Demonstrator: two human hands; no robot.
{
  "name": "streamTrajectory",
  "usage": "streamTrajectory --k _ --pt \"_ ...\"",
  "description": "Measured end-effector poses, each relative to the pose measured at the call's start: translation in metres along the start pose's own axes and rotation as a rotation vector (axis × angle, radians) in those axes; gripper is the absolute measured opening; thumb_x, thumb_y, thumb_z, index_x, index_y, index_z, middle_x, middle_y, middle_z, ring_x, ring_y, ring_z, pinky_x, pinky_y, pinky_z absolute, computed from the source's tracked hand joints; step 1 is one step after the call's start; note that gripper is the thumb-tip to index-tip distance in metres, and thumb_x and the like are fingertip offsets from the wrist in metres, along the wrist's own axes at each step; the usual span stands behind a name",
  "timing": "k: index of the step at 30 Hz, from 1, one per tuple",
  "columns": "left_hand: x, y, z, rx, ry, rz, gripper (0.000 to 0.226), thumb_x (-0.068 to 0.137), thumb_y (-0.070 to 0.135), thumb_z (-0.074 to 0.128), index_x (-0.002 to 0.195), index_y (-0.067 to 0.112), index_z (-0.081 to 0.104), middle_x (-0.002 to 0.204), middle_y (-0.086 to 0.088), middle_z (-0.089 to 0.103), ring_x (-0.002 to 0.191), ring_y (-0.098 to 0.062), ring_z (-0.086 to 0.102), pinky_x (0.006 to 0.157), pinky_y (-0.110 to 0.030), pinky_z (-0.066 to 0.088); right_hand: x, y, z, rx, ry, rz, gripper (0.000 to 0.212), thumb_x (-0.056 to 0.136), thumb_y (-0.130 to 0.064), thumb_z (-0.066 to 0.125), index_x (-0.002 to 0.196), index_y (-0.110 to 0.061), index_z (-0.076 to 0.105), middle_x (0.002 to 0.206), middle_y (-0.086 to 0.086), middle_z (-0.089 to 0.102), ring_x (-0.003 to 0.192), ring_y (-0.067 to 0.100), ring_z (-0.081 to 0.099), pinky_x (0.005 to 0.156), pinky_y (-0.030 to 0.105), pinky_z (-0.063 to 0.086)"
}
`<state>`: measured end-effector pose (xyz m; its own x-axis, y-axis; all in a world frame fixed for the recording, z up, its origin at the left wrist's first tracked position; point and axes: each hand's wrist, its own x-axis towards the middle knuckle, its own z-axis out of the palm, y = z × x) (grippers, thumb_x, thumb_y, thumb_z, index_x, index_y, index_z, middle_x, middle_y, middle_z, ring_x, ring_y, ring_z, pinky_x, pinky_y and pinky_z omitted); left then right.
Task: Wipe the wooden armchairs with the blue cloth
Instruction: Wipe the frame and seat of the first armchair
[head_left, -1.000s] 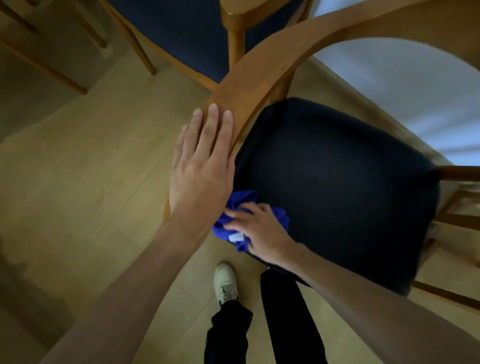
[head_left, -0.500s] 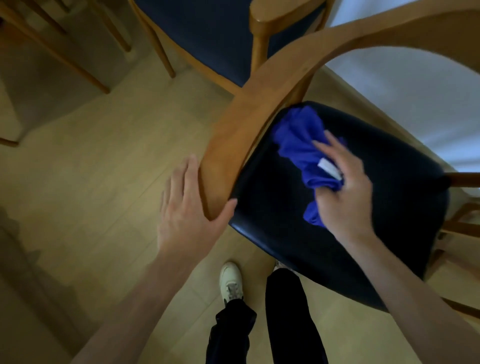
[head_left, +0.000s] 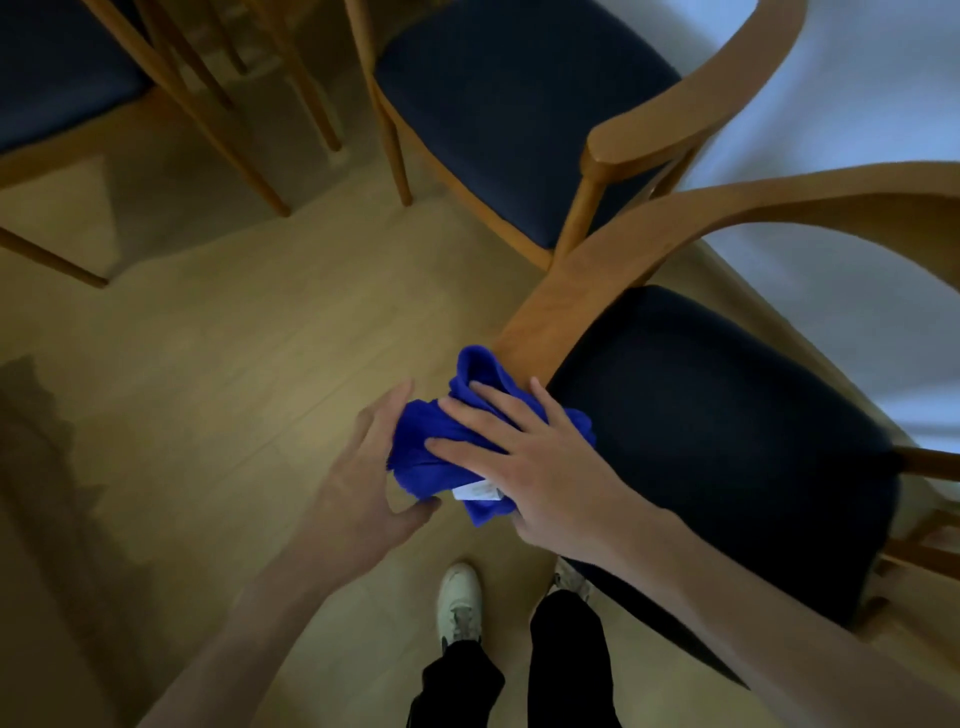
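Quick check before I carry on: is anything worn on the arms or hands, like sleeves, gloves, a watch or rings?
Nothing shows: the left hand and right hand are bare, without gloves or visible rings, and both forearms are uncovered with no sleeve or watch in view.

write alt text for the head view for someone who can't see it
Both hands meet on a bunched blue cloth at the front corner of a wooden armchair: right hand spread on top, left hand cupping its side. A second armchair stands behind.

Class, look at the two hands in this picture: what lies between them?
In the head view, the bunched blue cloth lies between the left hand and right hand; both touch it, over the armrest.
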<state>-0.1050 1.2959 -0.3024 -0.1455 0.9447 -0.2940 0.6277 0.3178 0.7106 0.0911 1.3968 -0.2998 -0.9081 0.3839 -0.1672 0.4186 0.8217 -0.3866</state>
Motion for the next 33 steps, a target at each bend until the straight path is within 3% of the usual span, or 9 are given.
streamTrajectory --k 4,8,13,15,18,21,26,29,33 --pt "0.002 0.019 0.018 -0.197 -0.099 -0.002 0.112 0.065 0.028 0.088 0.152 0.031 0.016 0.149 0.019 0.030 0.132 0.004 0.037 0.103 -0.017 0.040 0.003 -0.003 0.000 -0.017 0.008 0.005 0.091 0.067 -0.024 0.084 0.145 -0.034 0.039 0.162 -0.007 0.022 0.149 0.024 0.019 0.116 0.058 0.023" --pt "0.018 0.034 0.030 -0.241 0.036 -0.069 0.083 0.072 0.016 0.085 0.141 0.015 0.039 0.125 0.000 0.057 0.109 -0.011 0.059 0.091 -0.034 0.051 0.007 -0.003 -0.006 -0.012 0.003 0.029 0.078 0.070 -0.017 0.081 0.138 -0.034 0.045 0.159 -0.005 0.028 0.147 0.025 0.024 0.117 0.055 0.023" --pt "0.036 0.048 0.037 -0.189 0.101 -0.033 0.062 0.079 0.008 0.077 0.135 0.011 0.049 0.115 0.000 0.065 0.100 -0.010 0.064 0.084 -0.023 0.051 0.004 0.018 -0.013 0.027 0.016 0.040 0.072 0.078 -0.006 0.071 0.140 -0.033 0.045 0.159 -0.007 0.027 0.149 0.023 0.018 0.120 0.053 0.016" --pt "0.047 0.060 0.044 -0.170 0.096 -0.017 0.063 0.079 0.007 0.077 0.135 0.011 0.049 0.115 0.001 0.064 0.099 -0.008 0.062 0.084 -0.018 0.049 -0.002 0.034 -0.017 0.035 0.010 0.054 0.073 0.080 -0.005 0.069 0.141 -0.034 0.043 0.160 -0.010 0.024 0.150 0.020 0.014 0.121 0.052 0.013" --pt "0.068 0.084 0.054 -0.167 0.048 -0.033 0.065 0.077 0.009 0.079 0.134 0.008 0.048 0.117 -0.005 0.063 0.104 -0.017 0.061 0.090 -0.030 0.049 -0.013 0.062 -0.028 0.043 0.001 0.076 0.079 0.082 -0.008 0.072 0.146 -0.034 0.035 0.162 -0.014 0.016 0.151 0.014 0.006 0.121 0.051 0.011" --pt "0.089 0.107 0.062 -0.093 -0.049 -0.045 0.068 0.074 0.014 0.080 0.133 0.008 0.045 0.120 -0.007 0.059 0.107 -0.022 0.058 0.090 -0.035 0.046 -0.034 0.085 -0.046 0.014 0.016 0.114 0.096 0.083 -0.029 0.074 0.154 -0.037 0.010 0.164 -0.016 -0.005 0.152 0.010 -0.006 0.122 0.054 0.005" --pt "0.103 0.145 0.077 0.099 -0.116 -0.164 0.099 0.067 0.028 0.086 0.145 0.014 0.026 0.128 -0.012 0.045 0.107 -0.029 0.056 0.081 -0.036 0.048 -0.159 0.109 -0.053 0.193 0.178 0.543 0.089 0.082 -0.067 0.055 0.154 -0.045 0.007 0.162 -0.024 -0.005 0.150 0.004 -0.008 0.121 0.053 0.005" --pt "0.098 0.159 0.093 0.203 -0.035 -0.146 0.119 0.066 0.041 0.085 0.155 0.027 0.006 0.125 -0.018 0.036 0.102 -0.036 0.054 0.089 -0.049 0.049 -0.235 0.098 -0.028 0.252 0.150 0.825 0.076 0.091 -0.055 0.057 0.152 -0.043 0.015 0.157 -0.030 -0.006 0.149 -0.002 -0.005 0.124 0.045 0.010" --pt "0.093 0.156 0.101 0.261 -0.014 -0.061 0.113 0.070 0.030 0.084 0.152 0.041 0.008 0.125 -0.020 0.029 0.103 -0.039 0.049 0.090 -0.051 0.048 -0.262 0.084 -0.008 0.295 0.248 1.000 0.071 0.094 -0.048 0.058 0.153 -0.038 0.021 0.159 -0.024 0.006 0.150 0.005 0.005 0.123 0.038 0.006"
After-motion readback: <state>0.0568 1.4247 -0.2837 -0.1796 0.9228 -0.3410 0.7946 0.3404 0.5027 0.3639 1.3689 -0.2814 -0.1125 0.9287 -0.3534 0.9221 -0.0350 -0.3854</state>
